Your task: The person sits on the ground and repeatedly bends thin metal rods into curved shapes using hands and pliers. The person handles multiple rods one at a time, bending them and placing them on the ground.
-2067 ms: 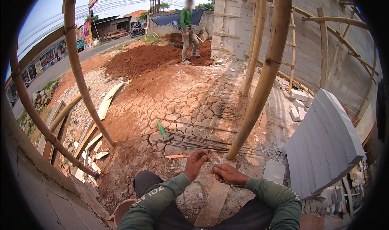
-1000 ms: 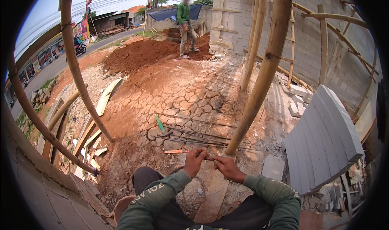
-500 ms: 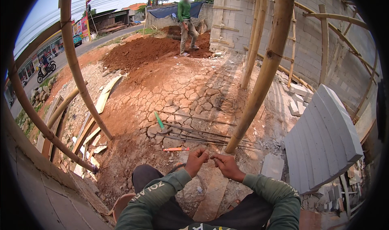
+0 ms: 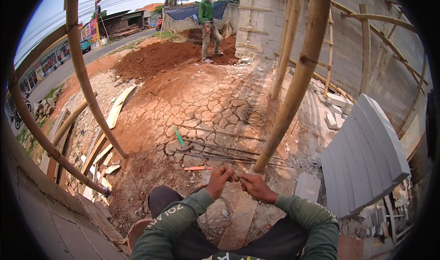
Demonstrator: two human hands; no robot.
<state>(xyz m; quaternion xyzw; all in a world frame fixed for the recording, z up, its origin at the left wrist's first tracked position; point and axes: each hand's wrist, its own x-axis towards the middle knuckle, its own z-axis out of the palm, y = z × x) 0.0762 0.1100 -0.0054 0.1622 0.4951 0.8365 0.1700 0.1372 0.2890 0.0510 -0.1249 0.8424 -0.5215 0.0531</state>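
Observation:
My left hand (image 4: 219,181) and my right hand (image 4: 251,185) meet above the dirt over my knees, fingers pinched at something small and thin that I cannot make out. Just beyond them lie an orange tool (image 4: 198,168) and a green-handled hammer (image 4: 179,136). Several dark steel rods (image 4: 220,152) stretch across the cracked ground behind these tools. A bamboo pole (image 4: 284,118) rises a little right of my right hand, and a wooden board (image 4: 239,218) lies below my hands.
More bamboo poles (image 4: 94,102) and scrap planks (image 4: 117,106) stand or lie left. A stack of grey blocks (image 4: 362,154) leans at right, before a scaffolded wall (image 4: 343,54). A person (image 4: 207,28) in green stands by red soil (image 4: 144,60); a wire coil (image 4: 254,115) lies mid-ground.
My hands have drawn slightly closer together and remain pinched. On the road, a motorbike has travelled toward the far left. The view has shifted slightly; the person in green still stands by the soil.

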